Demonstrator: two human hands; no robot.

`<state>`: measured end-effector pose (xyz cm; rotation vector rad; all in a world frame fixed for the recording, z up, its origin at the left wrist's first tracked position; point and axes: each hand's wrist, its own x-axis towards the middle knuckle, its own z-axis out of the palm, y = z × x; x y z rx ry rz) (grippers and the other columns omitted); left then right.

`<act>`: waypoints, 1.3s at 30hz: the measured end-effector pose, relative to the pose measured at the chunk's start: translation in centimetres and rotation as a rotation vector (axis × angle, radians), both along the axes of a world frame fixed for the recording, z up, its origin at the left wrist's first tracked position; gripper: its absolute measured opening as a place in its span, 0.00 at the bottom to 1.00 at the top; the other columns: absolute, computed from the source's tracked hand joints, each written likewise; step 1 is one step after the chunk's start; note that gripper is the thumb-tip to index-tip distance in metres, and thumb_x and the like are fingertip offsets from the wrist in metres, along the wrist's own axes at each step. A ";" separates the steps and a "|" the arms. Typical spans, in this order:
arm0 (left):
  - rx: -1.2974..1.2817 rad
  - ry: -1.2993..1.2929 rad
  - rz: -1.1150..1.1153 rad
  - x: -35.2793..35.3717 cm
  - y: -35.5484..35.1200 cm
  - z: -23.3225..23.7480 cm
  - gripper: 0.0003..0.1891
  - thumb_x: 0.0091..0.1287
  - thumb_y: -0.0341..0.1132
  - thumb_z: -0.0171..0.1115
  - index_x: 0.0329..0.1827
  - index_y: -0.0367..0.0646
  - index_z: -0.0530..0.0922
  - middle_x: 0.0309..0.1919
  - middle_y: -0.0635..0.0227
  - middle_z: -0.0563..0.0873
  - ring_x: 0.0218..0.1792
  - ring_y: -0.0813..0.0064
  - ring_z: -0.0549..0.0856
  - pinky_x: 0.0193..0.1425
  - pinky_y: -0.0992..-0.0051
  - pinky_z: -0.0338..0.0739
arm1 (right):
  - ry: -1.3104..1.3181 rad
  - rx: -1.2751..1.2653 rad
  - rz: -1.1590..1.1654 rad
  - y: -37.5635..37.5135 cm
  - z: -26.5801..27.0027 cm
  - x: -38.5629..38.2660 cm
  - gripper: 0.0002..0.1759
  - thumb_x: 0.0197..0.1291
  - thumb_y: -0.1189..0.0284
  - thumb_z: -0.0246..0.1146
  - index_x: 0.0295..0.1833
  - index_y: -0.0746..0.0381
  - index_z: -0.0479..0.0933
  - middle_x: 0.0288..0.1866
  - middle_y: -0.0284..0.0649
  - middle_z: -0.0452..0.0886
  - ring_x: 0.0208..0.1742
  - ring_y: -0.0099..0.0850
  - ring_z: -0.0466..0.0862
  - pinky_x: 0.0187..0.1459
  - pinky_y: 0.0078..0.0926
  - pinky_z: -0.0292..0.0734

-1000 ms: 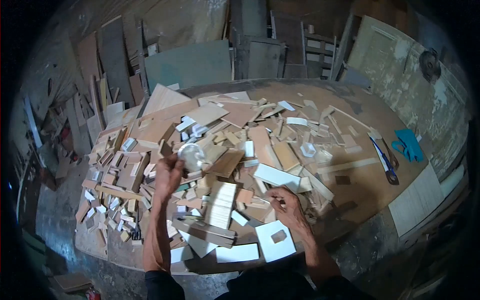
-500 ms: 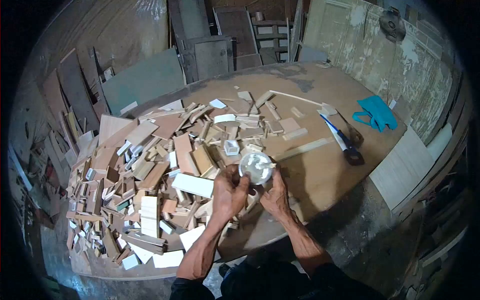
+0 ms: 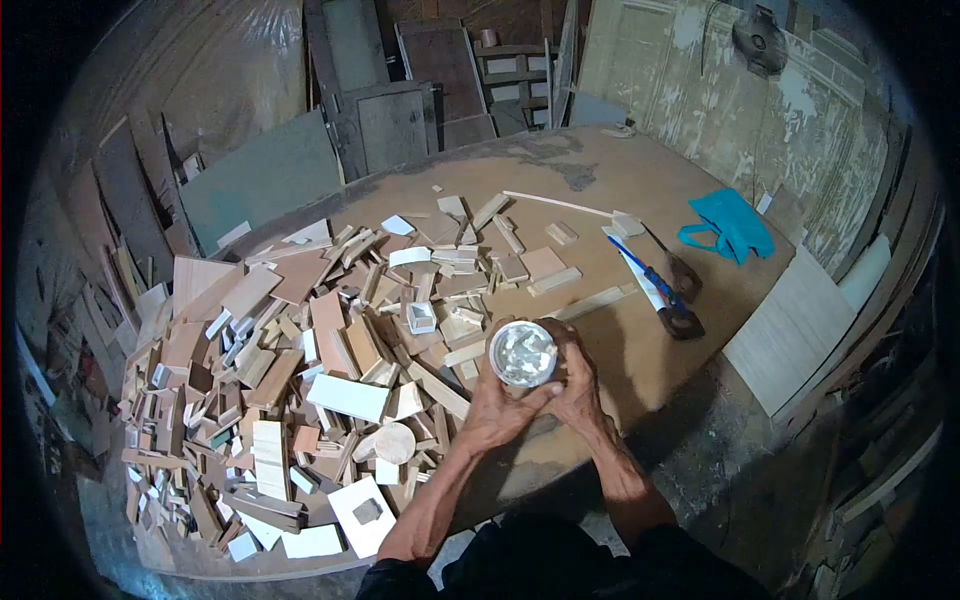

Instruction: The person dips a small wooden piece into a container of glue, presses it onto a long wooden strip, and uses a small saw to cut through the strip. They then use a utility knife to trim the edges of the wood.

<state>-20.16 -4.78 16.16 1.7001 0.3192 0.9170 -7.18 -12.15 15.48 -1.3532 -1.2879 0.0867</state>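
Between my two hands is a small round tub (image 3: 523,353) with a pale rim and lumpy whitish stuff inside. My left hand (image 3: 497,412) is wrapped round its left and near side. Against the right side, my right hand (image 3: 577,385) curls its fingers, with the thumbs close together at the near side. The tub is held above the table, and its outer wall is mostly hidden by my hands. Beside my left forearm lie a round wooden disc (image 3: 395,443) and a white board (image 3: 363,517) with a dark patch.
A heap of wood offcuts (image 3: 270,370) covers the table's left half. Handsaws (image 3: 655,285) and a teal cloth bag (image 3: 735,226) lie to the right on the brown tabletop (image 3: 590,180). Boards (image 3: 800,330) lean by the right edge; old door panels (image 3: 390,130) stand behind.
The view has shifted, so the table sits further left. My right hand has closed further round the tub, and the pale piece at its right rim no longer sticks out. The wooden disc is now uncovered.
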 end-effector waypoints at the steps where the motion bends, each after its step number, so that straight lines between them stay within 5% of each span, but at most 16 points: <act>1: -0.006 -0.109 0.045 0.8 -0.3 -0.2 0.44 0.54 0.32 0.80 0.72 0.39 0.62 0.58 0.64 0.79 0.58 0.71 0.80 0.61 0.70 0.79 | -0.045 0.018 -0.018 0.3 -0.1 -0.1 0.34 0.51 0.85 0.65 0.67 0.61 0.69 0.63 0.49 0.76 0.64 0.47 0.78 0.63 0.38 0.75; 4: -0.159 -0.204 0.013 1.7 0.4 -1.2 0.39 0.55 0.30 0.78 0.69 0.39 0.65 0.55 0.66 0.81 0.54 0.73 0.81 0.60 0.72 0.79 | 0.039 0.026 0.005 0.9 -0.2 -0.8 0.33 0.52 0.84 0.66 0.66 0.63 0.70 0.62 0.48 0.76 0.63 0.45 0.78 0.63 0.38 0.74; 8: -0.034 -0.076 0.055 1.6 1.1 -0.6 0.34 0.55 0.28 0.75 0.65 0.40 0.69 0.54 0.67 0.81 0.52 0.75 0.82 0.58 0.73 0.79 | 0.006 0.067 -0.038 1.6 -1.9 -0.3 0.32 0.52 0.83 0.66 0.65 0.63 0.70 0.61 0.47 0.76 0.61 0.43 0.79 0.61 0.37 0.75; 11: -0.033 -0.054 0.030 2.6 1.8 -2.2 0.34 0.56 0.34 0.74 0.64 0.35 0.68 0.52 0.59 0.82 0.52 0.68 0.82 0.59 0.68 0.77 | 0.047 0.052 -0.027 1.6 -1.8 0.7 0.31 0.51 0.83 0.68 0.64 0.63 0.71 0.61 0.46 0.76 0.61 0.42 0.79 0.61 0.36 0.75; 16: -0.169 -0.148 0.033 6.7 1.3 -3.6 0.39 0.57 0.34 0.71 0.70 0.34 0.61 0.51 0.59 0.81 0.53 0.68 0.81 0.60 0.69 0.76 | 0.076 0.055 -0.044 1.3 -2.4 3.3 0.31 0.51 0.83 0.68 0.63 0.63 0.71 0.61 0.47 0.76 0.60 0.42 0.79 0.60 0.36 0.75; 24: 0.033 -0.137 0.169 15.7 0.4 -4.3 0.35 0.56 0.28 0.70 0.68 0.38 0.65 0.57 0.65 0.78 0.55 0.75 0.79 0.60 0.74 0.76 | 0.155 -0.149 0.142 -2.6 -2.6 15.5 0.36 0.53 0.85 0.62 0.71 0.58 0.69 0.69 0.44 0.72 0.68 0.38 0.75 0.60 0.32 0.76; 28: -0.039 -0.092 0.175 20.3 -0.3 -5.1 0.35 0.56 0.28 0.71 0.67 0.37 0.66 0.56 0.64 0.78 0.55 0.75 0.79 0.61 0.72 0.76 | 0.253 -0.292 0.274 -4.4 2.4 20.5 0.34 0.60 0.79 0.59 0.74 0.60 0.66 0.69 0.44 0.73 0.69 0.36 0.73 0.66 0.33 0.71; 32: -0.035 -0.012 0.169 23.2 -0.7 -4.5 0.36 0.56 0.29 0.72 0.67 0.36 0.66 0.54 0.63 0.80 0.53 0.74 0.80 0.61 0.70 0.77 | 0.145 -0.229 0.296 -3.3 2.6 24.5 0.18 0.68 0.71 0.60 0.61 0.64 0.79 0.58 0.45 0.82 0.62 0.35 0.77 0.60 0.31 0.74; 33: -0.011 -0.019 0.181 23.8 -0.7 -4.6 0.36 0.55 0.28 0.72 0.68 0.36 0.65 0.53 0.63 0.80 0.53 0.73 0.80 0.61 0.70 0.77 | 0.200 -0.198 0.230 -2.8 1.9 24.9 0.14 0.68 0.70 0.62 0.54 0.67 0.82 0.47 0.44 0.85 0.51 0.31 0.81 0.51 0.29 0.77; 39: -0.116 0.067 0.313 25.8 -2.1 -2.1 0.44 0.55 0.27 0.72 0.73 0.36 0.55 0.52 0.56 0.80 0.53 0.66 0.81 0.60 0.68 0.77 | 0.293 -0.113 0.188 -1.0 0.1 26.7 0.08 0.63 0.76 0.66 0.45 0.69 0.83 0.33 0.38 0.85 0.32 0.21 0.81 0.33 0.20 0.76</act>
